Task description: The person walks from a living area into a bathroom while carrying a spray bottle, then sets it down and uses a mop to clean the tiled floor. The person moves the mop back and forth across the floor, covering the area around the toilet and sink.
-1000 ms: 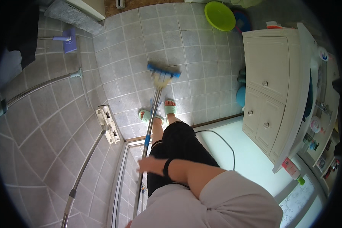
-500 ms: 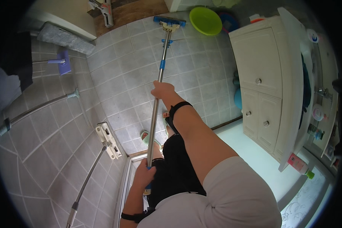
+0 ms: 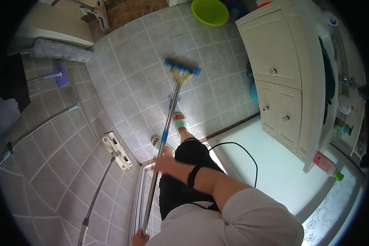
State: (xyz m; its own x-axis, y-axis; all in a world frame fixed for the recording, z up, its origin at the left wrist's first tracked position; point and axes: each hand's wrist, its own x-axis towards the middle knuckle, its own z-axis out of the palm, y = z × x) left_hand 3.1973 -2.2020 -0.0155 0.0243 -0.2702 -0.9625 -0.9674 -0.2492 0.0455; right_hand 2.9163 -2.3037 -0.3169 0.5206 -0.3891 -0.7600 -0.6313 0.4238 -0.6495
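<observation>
My mop [image 3: 165, 135] runs lengthwise ahead from my left hand [image 3: 140, 238], fingers curled round the handle [image 3: 152, 197], past my right hand [image 3: 167, 165], the nearer to its blue head [image 3: 182, 69] on the floor tiles [image 3: 151, 76], whose blurred fingers I cannot judge.

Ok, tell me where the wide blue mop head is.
In the head view, the wide blue mop head is at upper centre, between the round lime-green basin and the pale-green slippers.

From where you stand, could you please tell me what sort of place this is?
Probably a bathroom, judging by the grey tiled floor, the metal tap and the lime-green basin.
</observation>
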